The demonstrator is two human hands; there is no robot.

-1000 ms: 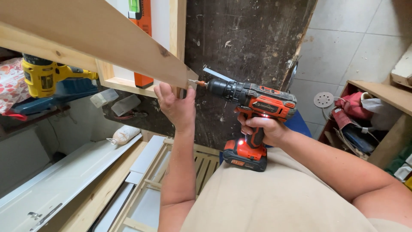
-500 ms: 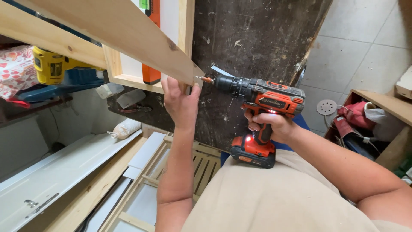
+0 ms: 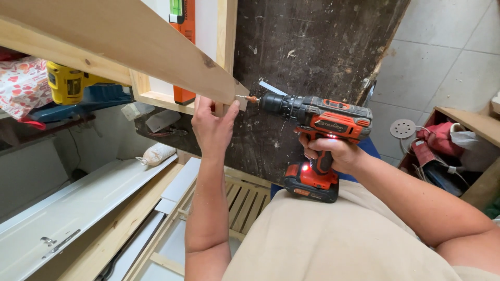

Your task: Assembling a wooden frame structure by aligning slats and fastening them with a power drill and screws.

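My right hand (image 3: 332,152) grips the handle of an orange and black cordless drill (image 3: 317,122), whose work light is lit. Its bit points left and meets a screw at the end of a slanted pale wooden plank (image 3: 130,44). My left hand (image 3: 213,125) presses up against the plank's end, fingers wrapped around it right beside the screw. Behind the plank's end stands an upright wooden post (image 3: 227,36).
A dark stained board (image 3: 312,47) stands behind the drill. A yellow power tool (image 3: 67,83) lies on a shelf at left, next to red patterned cloth (image 3: 21,86). An orange spirit level (image 3: 183,31) leans upright. White panels and a slatted wooden frame (image 3: 245,195) lie below.
The view has shifted slightly, so hands and drill sit lower and further right in frame. The drill stays pressed to the plank's end, and my left hand keeps its hold.
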